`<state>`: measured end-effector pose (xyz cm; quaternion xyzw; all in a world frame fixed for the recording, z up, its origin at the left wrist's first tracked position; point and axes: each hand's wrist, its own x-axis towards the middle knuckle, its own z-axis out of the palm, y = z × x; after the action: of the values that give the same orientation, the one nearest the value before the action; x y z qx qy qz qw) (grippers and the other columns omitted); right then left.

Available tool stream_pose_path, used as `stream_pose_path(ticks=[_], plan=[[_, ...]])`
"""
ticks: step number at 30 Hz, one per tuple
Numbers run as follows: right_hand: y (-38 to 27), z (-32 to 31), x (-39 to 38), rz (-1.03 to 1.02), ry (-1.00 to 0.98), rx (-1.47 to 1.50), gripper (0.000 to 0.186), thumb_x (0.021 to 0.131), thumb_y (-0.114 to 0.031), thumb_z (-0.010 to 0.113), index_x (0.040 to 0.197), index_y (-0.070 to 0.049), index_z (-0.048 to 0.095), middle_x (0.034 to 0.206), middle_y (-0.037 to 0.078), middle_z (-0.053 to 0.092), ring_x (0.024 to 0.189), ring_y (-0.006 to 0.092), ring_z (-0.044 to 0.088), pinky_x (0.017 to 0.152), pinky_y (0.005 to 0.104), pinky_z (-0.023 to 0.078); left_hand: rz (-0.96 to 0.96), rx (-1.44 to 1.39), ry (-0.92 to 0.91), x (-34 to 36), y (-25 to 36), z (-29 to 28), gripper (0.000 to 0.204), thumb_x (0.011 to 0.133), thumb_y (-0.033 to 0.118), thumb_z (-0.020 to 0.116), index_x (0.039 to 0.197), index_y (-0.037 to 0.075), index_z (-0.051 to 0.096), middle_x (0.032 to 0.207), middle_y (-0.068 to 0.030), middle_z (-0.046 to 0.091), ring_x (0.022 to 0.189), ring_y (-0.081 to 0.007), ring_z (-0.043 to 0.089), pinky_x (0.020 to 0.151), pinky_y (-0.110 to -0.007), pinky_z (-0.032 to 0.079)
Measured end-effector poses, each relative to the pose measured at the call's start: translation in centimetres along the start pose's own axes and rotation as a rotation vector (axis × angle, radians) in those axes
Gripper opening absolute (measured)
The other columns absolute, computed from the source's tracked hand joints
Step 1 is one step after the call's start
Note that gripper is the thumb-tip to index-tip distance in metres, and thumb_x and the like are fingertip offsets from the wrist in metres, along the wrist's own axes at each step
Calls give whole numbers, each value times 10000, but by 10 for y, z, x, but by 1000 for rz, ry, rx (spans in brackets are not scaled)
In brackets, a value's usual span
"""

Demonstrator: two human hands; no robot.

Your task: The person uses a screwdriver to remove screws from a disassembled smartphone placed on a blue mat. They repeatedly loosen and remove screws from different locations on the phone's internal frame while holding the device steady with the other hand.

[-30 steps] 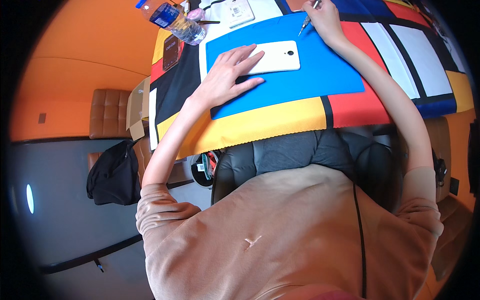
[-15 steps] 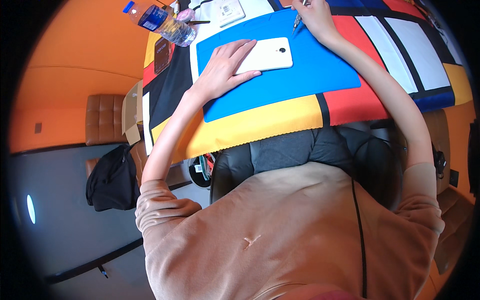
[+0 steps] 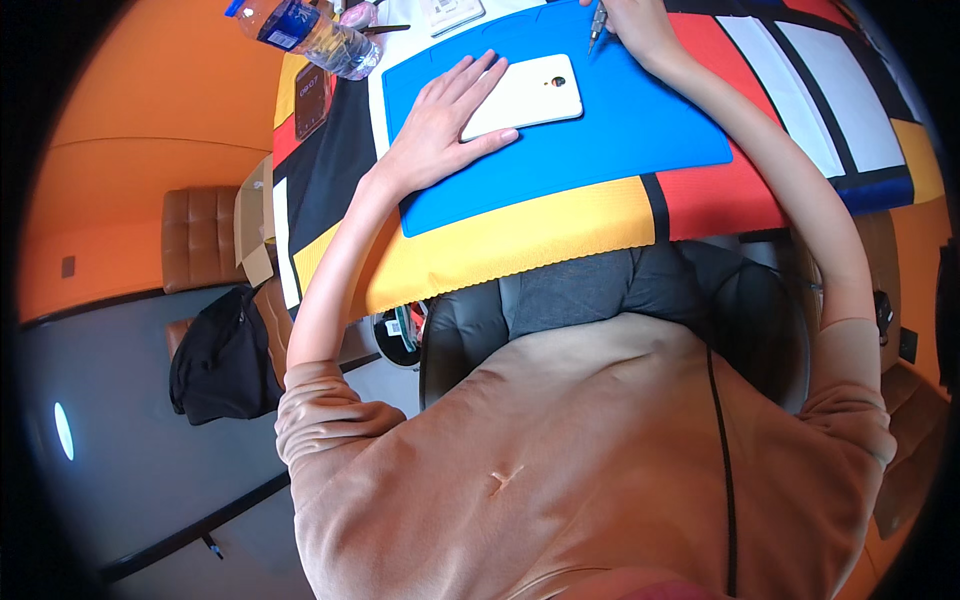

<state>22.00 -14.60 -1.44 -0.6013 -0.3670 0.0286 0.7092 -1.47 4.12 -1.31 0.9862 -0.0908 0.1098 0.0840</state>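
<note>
A white smartphone [image 3: 535, 90] lies back up on a blue mat [image 3: 560, 155], its round dark camera near the right end. Stretched out flat over the phone's left end is my left hand [image 3: 440, 125], fingers spread across it and the thumb along its near edge. Beyond the phone to the right, my right hand [image 3: 640, 28] is closed around a slim silver tool with a pointed tip [image 3: 597, 28]. The tip points down toward the mat, apart from the phone. Whether it is a screwdriver or a knife I cannot tell.
A water bottle [image 3: 325, 42] with a blue cap stands at the far left, beside a dark phone [image 3: 312, 100] with a lit screen. A white card-like item [image 3: 452, 14] lies beyond the mat. The patterned tablecloth [image 3: 560, 222] hangs over the near edge. A black bag [image 3: 225, 355] rests at left.
The whole tabletop has shifted slightly upward in the picture. My left hand stays on the phone, and my right hand keeps hold of the slim tool.
</note>
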Motion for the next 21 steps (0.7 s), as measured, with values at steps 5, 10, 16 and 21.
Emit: stream_pose_path(ticks=[5,10,16,21], plan=[[-20,2,-8,-63,-64,-302,55,990,-102,525,1019,-58,509,748,56,588,665,138,584,568,305,451,30,116,-10,0,4,-1,903,946,763,458,1636,208,278,1665,-160,298,1555,-352,233,1269,-553,135],[-24,3,-8,100,-103,-200,68,1038,-107,491,985,-65,495,702,50,567,591,144,566,531,317,455,54,292,-136,8,15,-22,908,961,753,445,1625,151,298,1633,-190,337,1515,-370,317,1260,-540,187],[17,-8,15,-191,-21,-239,122,981,-137,559,1063,-53,595,766,24,648,688,83,578,627,257,432,-113,48,-406,47,19,-60,906,868,615,727,1536,84,423,1471,-183,464,1353,-374,488,1143,-472,421],[27,-13,22,-112,41,-248,121,935,-127,566,1028,-60,608,718,8,633,638,77,540,596,256,403,-223,-47,-681,90,20,-68,1173,631,659,894,1465,-16,422,1387,-230,517,1319,-393,529,1100,-461,480]])
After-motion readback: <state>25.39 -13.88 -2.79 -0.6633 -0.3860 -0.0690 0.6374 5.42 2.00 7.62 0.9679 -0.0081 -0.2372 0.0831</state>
